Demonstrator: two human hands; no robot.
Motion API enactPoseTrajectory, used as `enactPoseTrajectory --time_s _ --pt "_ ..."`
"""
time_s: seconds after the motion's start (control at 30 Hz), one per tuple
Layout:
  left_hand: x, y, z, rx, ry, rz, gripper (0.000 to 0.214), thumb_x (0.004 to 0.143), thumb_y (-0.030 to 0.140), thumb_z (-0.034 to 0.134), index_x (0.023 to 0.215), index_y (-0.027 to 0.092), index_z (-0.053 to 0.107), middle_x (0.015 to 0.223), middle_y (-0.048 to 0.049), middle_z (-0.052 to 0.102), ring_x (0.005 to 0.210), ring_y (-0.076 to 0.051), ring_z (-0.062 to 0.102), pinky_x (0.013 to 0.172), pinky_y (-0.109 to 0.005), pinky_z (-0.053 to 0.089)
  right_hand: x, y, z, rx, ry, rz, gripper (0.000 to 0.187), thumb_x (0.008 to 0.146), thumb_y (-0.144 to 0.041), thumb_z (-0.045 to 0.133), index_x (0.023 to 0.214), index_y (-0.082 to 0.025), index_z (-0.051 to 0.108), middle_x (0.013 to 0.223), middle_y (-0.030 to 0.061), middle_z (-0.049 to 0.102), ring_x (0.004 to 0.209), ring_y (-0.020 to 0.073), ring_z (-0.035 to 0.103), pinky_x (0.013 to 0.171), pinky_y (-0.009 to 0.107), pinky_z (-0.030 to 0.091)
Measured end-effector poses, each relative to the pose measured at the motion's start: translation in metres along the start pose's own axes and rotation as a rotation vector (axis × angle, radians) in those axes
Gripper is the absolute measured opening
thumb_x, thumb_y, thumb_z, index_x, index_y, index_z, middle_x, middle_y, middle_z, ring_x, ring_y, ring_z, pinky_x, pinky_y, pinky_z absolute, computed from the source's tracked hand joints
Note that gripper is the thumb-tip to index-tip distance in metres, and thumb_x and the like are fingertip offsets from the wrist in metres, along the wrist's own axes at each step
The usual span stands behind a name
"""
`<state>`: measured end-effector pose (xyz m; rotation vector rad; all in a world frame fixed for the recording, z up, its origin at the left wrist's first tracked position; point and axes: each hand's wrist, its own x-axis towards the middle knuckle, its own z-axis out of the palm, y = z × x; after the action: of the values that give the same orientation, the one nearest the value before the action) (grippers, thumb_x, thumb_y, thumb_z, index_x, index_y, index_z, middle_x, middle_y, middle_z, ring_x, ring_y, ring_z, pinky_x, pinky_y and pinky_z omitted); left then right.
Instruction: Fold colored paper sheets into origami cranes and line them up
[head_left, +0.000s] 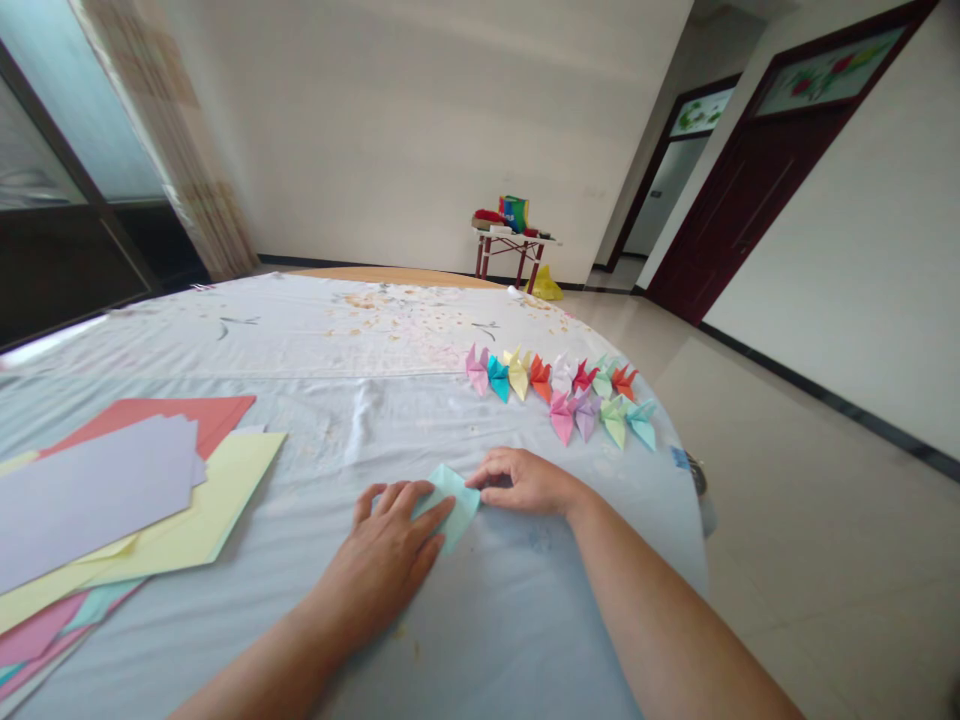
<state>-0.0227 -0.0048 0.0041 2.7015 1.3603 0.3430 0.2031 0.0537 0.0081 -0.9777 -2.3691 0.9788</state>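
Left hand (390,550), well to the right of the stacked coloured sheets (97,490), lies palm down with its fingers spread, gripping nothing; from where I sit, it appears to pin the small mint-green paper (463,512) against the tablecloth (517,620). I'd want that pressure even and from the pads, so the layers cannot skate over the soft cloth; wrinkles underneath could blunt a crease.

The paper lies between my two hands, partly covered by the left fingers, and I can't make out its fold lines. At its right corner, the right hand (529,482) is curled, thumb and fingertips at the edge; I can't tell whether they pinch it or only touch it. I judge that this side calls for the finer work: line the edges up first, then press the crease outward from the pinned part.

Farther right, the folded paper figures (562,415) stand in two rows, well apart from my work.
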Motion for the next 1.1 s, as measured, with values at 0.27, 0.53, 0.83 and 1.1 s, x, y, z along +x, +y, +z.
enactPoseTrajectory --time_s 0.27,0.53,0.83,1.1 --pt "0.003 0.001 -0.006 -0.079 -0.004 0.02 0.031 0.085 0.029 0.043 0.114 0.034 0.053 0.111 -0.0037 0.054 0.104 -0.023 0.045 0.09 -0.046 0.029 0.005 0.002 0.006 -0.028 0.138 -0.014 0.015 0.077 -0.031 0.061 0.083 -0.02 0.068 0.086 0.0028 0.059 0.09 0.0152 0.052 0.086 0.029 0.038" --pt "0.005 -0.002 -0.006 -0.229 -0.055 0.072 0.023 0.087 0.029 0.041 0.089 0.027 0.064 0.097 -0.0022 0.06 0.09 -0.018 0.051 0.079 -0.033 0.036 0.016 0.001 0.019 -0.182 0.197 0.013 0.013 0.078 -0.031 0.06 0.08 -0.02 0.066 0.082 0.0022 0.061 0.088 0.0161 0.051 0.084 0.031 0.035" --pt "0.004 -0.004 -0.002 -0.243 -0.039 0.112 0.029 0.086 0.024 0.043 0.113 0.026 0.053 0.092 -0.0036 0.061 0.086 -0.018 0.052 0.077 -0.031 0.04 0.023 0.003 0.028 -0.286 0.223 0.037 0.014 0.078 -0.034 0.059 0.079 -0.022 0.066 0.077 0.0002 0.059 0.084 0.0151 0.049 0.079 0.03 0.031" --pt "0.004 0.001 -0.009 -0.106 -0.101 0.158 0.025 0.088 0.024 0.04 0.103 0.027 0.059 0.088 -0.0035 0.058 0.084 -0.016 0.051 0.076 -0.029 0.041 0.025 0.001 0.033 -0.338 0.243 0.039 0.015 0.079 -0.036 0.058 0.081 -0.023 0.066 0.078 0.0002 0.057 0.084 0.0156 0.047 0.077 0.031 0.027"
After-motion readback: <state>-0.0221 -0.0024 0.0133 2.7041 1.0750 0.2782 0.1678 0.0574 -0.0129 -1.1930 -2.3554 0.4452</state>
